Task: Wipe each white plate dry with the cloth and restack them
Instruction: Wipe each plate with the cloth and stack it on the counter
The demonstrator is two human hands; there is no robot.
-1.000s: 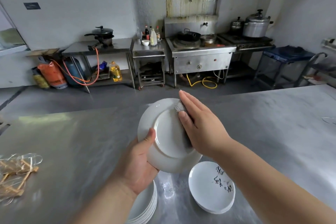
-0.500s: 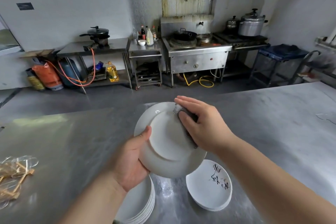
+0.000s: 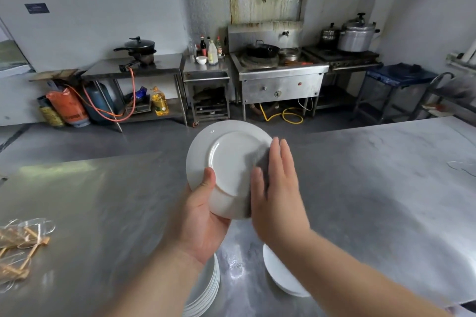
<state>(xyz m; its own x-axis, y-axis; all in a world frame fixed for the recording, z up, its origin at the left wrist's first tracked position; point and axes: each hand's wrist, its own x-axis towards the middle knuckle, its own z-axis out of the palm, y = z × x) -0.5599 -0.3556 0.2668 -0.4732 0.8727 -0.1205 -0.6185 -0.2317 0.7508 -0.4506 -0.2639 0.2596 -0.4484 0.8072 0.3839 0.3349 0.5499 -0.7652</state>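
Two hands up: our left hand [image 3: 203,224] clamps the round white ceramic plate [image 3: 226,162] at 6 o'clock; right hand [image 3: 277,190], flat, presses the grey cloth [image 3: 261,159] at 3 o'clock, above the steel table [image 3: 360,188].

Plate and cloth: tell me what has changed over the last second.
The right hand slid the cloth from the plate's upper right edge down its right side, fingers now flat. The plate turned more upright. The left hand kept its grip at the lower rim. Both stacks stayed on the table.
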